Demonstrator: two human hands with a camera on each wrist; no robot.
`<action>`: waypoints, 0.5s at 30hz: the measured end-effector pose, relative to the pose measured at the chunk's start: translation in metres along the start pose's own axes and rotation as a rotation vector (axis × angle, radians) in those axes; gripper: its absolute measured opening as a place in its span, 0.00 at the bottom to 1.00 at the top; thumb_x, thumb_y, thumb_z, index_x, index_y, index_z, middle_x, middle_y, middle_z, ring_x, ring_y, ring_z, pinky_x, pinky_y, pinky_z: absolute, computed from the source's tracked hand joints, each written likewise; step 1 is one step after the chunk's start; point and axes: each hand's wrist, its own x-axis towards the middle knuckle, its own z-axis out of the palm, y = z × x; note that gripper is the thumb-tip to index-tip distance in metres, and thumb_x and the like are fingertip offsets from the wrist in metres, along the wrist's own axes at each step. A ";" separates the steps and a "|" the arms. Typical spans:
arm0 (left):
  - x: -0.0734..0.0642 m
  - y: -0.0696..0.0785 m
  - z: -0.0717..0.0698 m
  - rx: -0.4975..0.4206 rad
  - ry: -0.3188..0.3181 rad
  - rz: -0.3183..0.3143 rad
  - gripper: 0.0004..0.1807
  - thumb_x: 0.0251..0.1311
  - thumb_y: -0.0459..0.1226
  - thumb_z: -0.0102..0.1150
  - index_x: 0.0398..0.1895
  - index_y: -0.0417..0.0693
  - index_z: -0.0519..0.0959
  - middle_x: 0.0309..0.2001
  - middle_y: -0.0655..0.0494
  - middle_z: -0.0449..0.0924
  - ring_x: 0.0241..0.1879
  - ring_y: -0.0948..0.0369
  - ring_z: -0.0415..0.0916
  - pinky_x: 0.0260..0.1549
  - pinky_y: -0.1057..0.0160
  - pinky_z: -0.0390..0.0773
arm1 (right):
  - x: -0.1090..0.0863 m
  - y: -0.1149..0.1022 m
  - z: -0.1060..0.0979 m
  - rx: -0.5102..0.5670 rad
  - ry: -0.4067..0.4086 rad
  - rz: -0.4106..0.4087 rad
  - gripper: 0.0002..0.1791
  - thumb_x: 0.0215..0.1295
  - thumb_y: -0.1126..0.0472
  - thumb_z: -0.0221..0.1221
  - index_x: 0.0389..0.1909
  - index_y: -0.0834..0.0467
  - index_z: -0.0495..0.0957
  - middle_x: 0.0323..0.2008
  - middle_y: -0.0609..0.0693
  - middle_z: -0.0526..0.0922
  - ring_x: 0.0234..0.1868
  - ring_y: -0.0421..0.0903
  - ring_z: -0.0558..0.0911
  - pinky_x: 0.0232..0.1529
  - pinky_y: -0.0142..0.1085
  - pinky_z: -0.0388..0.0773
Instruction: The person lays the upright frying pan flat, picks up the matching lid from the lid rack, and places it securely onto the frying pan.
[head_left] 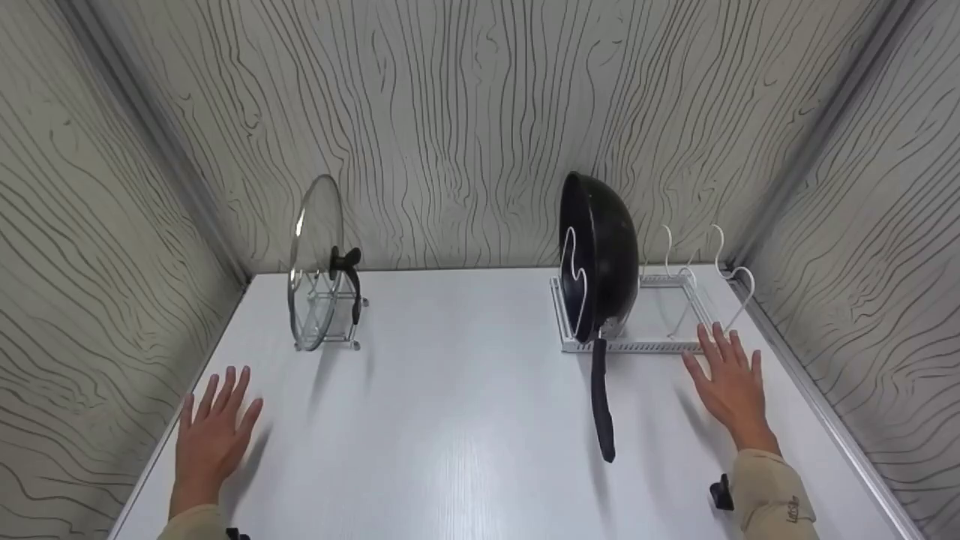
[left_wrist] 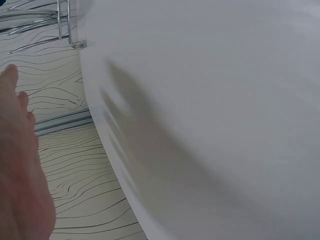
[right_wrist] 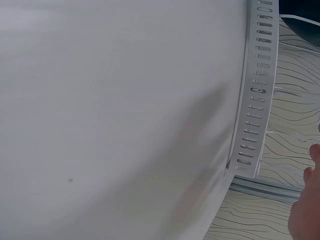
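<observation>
My left hand (head_left: 214,435) hovers over the left side of the white table, fingers straight and spread, holding nothing. Beyond its fingertips a glass lid (head_left: 315,225) with a black knob stands on edge in a small wire rack (head_left: 341,341). On the right, my right hand (head_left: 731,382) is likewise spread, its fingertips close to the front edge of a white dish rack (head_left: 652,347). A black wok (head_left: 611,247) stands on its side in that rack's left part, its dark handle (head_left: 601,405) pointing toward me. White wire dividers (head_left: 724,255) rise at the rack's right end.
The white table (head_left: 450,420) lies between wood-grain patterned panels at the back (head_left: 465,135), left (head_left: 75,262) and right (head_left: 885,262). Grey strips run along the corners. A small black piece (head_left: 721,493) sits by the right sleeve.
</observation>
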 end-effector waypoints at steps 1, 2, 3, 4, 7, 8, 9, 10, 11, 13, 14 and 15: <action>0.000 0.002 0.001 -0.003 -0.005 0.001 0.38 0.79 0.57 0.39 0.85 0.55 0.47 0.82 0.41 0.48 0.83 0.41 0.40 0.78 0.41 0.24 | 0.000 -0.001 0.000 0.008 -0.003 0.001 0.40 0.81 0.40 0.43 0.81 0.61 0.51 0.80 0.68 0.50 0.81 0.70 0.46 0.75 0.71 0.34; 0.000 0.003 0.002 -0.005 -0.011 0.001 0.38 0.79 0.57 0.39 0.84 0.54 0.47 0.82 0.41 0.49 0.82 0.41 0.40 0.78 0.39 0.26 | 0.000 -0.002 0.000 0.019 -0.008 0.002 0.40 0.81 0.40 0.43 0.81 0.61 0.51 0.80 0.68 0.50 0.81 0.71 0.46 0.75 0.72 0.34; 0.000 0.005 0.003 -0.005 -0.015 0.001 0.38 0.79 0.57 0.40 0.84 0.54 0.48 0.82 0.41 0.49 0.82 0.41 0.41 0.78 0.38 0.28 | 0.000 -0.003 0.000 0.034 -0.012 0.003 0.39 0.81 0.40 0.43 0.81 0.61 0.51 0.80 0.68 0.50 0.80 0.71 0.46 0.75 0.72 0.34; 0.000 0.008 0.005 -0.007 -0.021 0.001 0.38 0.78 0.57 0.40 0.84 0.54 0.49 0.82 0.41 0.50 0.82 0.40 0.42 0.78 0.38 0.29 | 0.000 -0.004 0.000 0.050 -0.018 0.004 0.39 0.82 0.41 0.43 0.81 0.61 0.50 0.80 0.68 0.50 0.80 0.71 0.46 0.75 0.72 0.33; -0.001 0.016 0.008 -0.019 -0.051 0.005 0.38 0.78 0.58 0.40 0.83 0.51 0.52 0.81 0.40 0.51 0.81 0.38 0.45 0.78 0.36 0.33 | -0.001 -0.009 0.002 0.096 -0.041 0.007 0.39 0.82 0.41 0.43 0.82 0.61 0.49 0.80 0.69 0.50 0.80 0.72 0.45 0.75 0.72 0.34; -0.002 0.020 0.009 -0.024 -0.067 0.004 0.38 0.78 0.59 0.39 0.83 0.51 0.53 0.81 0.40 0.52 0.81 0.38 0.45 0.78 0.36 0.34 | -0.002 -0.011 0.002 0.118 -0.051 0.013 0.39 0.82 0.42 0.43 0.82 0.61 0.49 0.80 0.69 0.49 0.80 0.72 0.45 0.75 0.72 0.33; -0.002 0.024 0.011 -0.027 -0.083 0.004 0.38 0.79 0.59 0.38 0.83 0.50 0.53 0.81 0.40 0.52 0.80 0.38 0.46 0.78 0.36 0.35 | -0.002 -0.014 0.002 0.142 -0.063 0.020 0.39 0.82 0.42 0.43 0.82 0.62 0.49 0.80 0.69 0.49 0.80 0.72 0.44 0.75 0.71 0.33; -0.003 0.028 0.012 -0.034 -0.104 0.004 0.38 0.79 0.59 0.38 0.82 0.49 0.54 0.81 0.40 0.52 0.80 0.37 0.46 0.78 0.35 0.35 | -0.003 -0.018 0.002 0.162 -0.078 0.026 0.39 0.82 0.42 0.43 0.82 0.62 0.49 0.80 0.69 0.49 0.80 0.72 0.44 0.75 0.71 0.33; -0.003 0.033 0.013 -0.038 -0.122 0.008 0.38 0.79 0.58 0.37 0.82 0.48 0.55 0.81 0.41 0.52 0.80 0.37 0.47 0.77 0.35 0.36 | -0.003 -0.021 0.002 0.182 -0.094 0.034 0.39 0.82 0.43 0.43 0.81 0.62 0.49 0.80 0.69 0.48 0.81 0.72 0.43 0.75 0.71 0.33; -0.003 0.043 0.018 -0.043 -0.156 0.015 0.37 0.79 0.58 0.37 0.82 0.48 0.55 0.81 0.42 0.53 0.80 0.38 0.47 0.77 0.35 0.37 | -0.003 -0.030 0.001 0.229 -0.134 0.057 0.39 0.83 0.43 0.41 0.82 0.62 0.48 0.81 0.68 0.47 0.81 0.71 0.41 0.76 0.70 0.32; -0.004 0.049 0.020 -0.045 -0.170 0.022 0.37 0.80 0.58 0.36 0.82 0.48 0.55 0.81 0.42 0.54 0.80 0.38 0.47 0.77 0.35 0.37 | -0.004 -0.034 0.000 0.258 -0.157 0.071 0.39 0.83 0.43 0.40 0.82 0.62 0.47 0.81 0.68 0.46 0.81 0.71 0.41 0.76 0.70 0.32; -0.004 0.055 0.021 -0.049 -0.179 0.033 0.37 0.80 0.58 0.36 0.82 0.48 0.56 0.81 0.43 0.54 0.80 0.39 0.49 0.78 0.35 0.38 | -0.004 -0.039 0.000 0.289 -0.183 0.084 0.39 0.83 0.42 0.39 0.82 0.62 0.45 0.81 0.68 0.46 0.81 0.71 0.40 0.76 0.69 0.32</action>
